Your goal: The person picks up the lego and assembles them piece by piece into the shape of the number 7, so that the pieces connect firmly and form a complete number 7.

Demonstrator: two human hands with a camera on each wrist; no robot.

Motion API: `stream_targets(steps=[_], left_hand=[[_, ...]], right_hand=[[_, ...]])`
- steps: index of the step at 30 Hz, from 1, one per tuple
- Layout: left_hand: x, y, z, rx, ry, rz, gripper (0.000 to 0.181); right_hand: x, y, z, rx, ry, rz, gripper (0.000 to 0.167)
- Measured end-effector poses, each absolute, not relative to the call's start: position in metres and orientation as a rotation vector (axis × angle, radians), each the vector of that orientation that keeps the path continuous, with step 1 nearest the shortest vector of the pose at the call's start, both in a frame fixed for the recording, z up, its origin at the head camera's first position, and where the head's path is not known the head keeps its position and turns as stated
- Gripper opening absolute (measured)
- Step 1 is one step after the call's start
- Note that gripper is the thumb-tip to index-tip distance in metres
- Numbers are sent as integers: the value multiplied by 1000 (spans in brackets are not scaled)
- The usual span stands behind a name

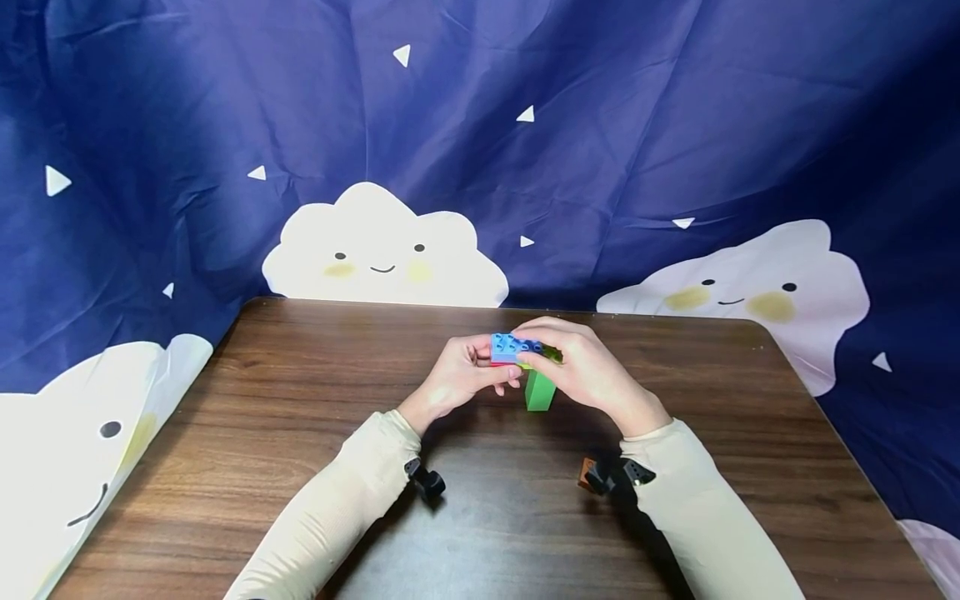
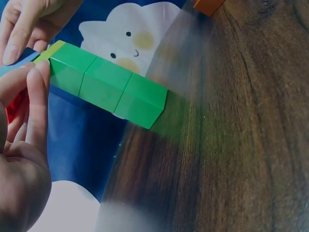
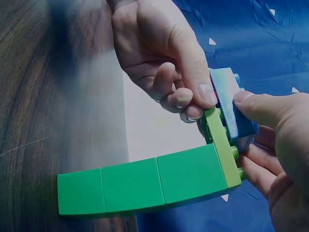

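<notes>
Three green bricks point(image 3: 133, 186) form an upright column, with a lime-green flat brick point(image 3: 223, 150) across its top that juts out to the left. A blue brick point(image 1: 506, 346) with studs sits at the lime brick's level or above, and looks tilted in the right wrist view. My right hand point(image 1: 592, 367) pinches the blue brick, thumb on its near side. My left hand point(image 1: 457, 375) grips a red brick point(image 2: 15, 107) under the blue one, its thumb by the lime brick's end. Fingers hide most of the red brick. A translucent yellowish piece point(image 1: 552, 353) shows beneath my right fingers.
An orange brick point(image 1: 585, 472) lies on the brown wooden table point(image 1: 300, 400), partly hidden by the right wrist's camera. Behind the table's far edge hangs a dark blue cloth point(image 1: 600, 150) with clouds and white triangles.
</notes>
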State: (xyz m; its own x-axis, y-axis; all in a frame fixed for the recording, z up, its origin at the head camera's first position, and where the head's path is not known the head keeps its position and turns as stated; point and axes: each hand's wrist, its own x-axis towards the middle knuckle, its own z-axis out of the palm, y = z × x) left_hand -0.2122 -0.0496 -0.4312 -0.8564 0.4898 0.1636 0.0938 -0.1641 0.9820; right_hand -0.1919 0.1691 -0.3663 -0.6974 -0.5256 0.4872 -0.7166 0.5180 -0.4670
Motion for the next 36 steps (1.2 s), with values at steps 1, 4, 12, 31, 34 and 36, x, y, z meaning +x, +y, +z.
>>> stream_targets(steps=[1, 4, 12, 31, 34, 36], left_hand=[[-212, -49, -431, 669, 1821, 2112, 26], [-212, -48, -431, 653, 1795, 2134, 27], [-210, -46, -431, 606, 1738, 2195, 30], [-210, -46, -432, 668, 1762, 2150, 28], [-210, -45, -432, 665, 1750, 2156, 30], [-210, -45, -432, 657, 1742, 2155, 31]], right_hand=[[-192, 169, -366, 1040, -2476, 956, 26], [-192, 169, -367, 1039, -2464, 954, 26], [-192, 168, -366, 1068, -2441, 951, 26], [-191, 170, -370, 1018, -2453, 980, 29], [-191, 170, -370, 1019, -2449, 974, 29], [-191, 170, -369, 1019, -2450, 972, 29]])
